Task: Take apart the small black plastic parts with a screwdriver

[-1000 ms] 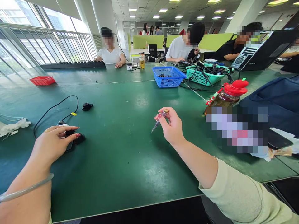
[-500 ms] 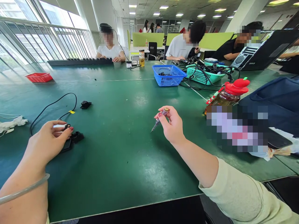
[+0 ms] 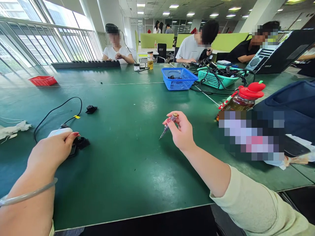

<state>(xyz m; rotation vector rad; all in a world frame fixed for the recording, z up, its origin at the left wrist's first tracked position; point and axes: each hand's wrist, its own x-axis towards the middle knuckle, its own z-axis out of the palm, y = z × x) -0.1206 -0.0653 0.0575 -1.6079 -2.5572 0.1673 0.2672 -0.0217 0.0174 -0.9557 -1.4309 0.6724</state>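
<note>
1. Two hands in head view, raised over green surface (image 3: 128, 170).
2. Right hand (image 3: 182, 132): fingers pinching screwdriver (image 3: 167, 127), tip tilted down-left, held clear above mid-surface.
3. Left hand (image 3: 50, 152): fingers curled together against black part (image 3: 81, 143), just beside white device (image 3: 59, 131) with cable (image 3: 56, 109); grip hidden, cannot tell.
4. Farther back, well apart: blue basket (image 3: 177, 78).

Bare counter (image 3: 128, 157) is lying open between the left hand (image 3: 49, 150) and right hand (image 3: 182, 132), the small screwdriver (image 3: 167, 126) jutting into it toward eight o'clock. A black cable (image 3: 56, 108) is looping at the left hand's twelve o'clock. A red-capped bottle (image 3: 242, 98) and dark blue bag (image 3: 290, 101) are blocking the right hand's two to three o'clock.
</note>
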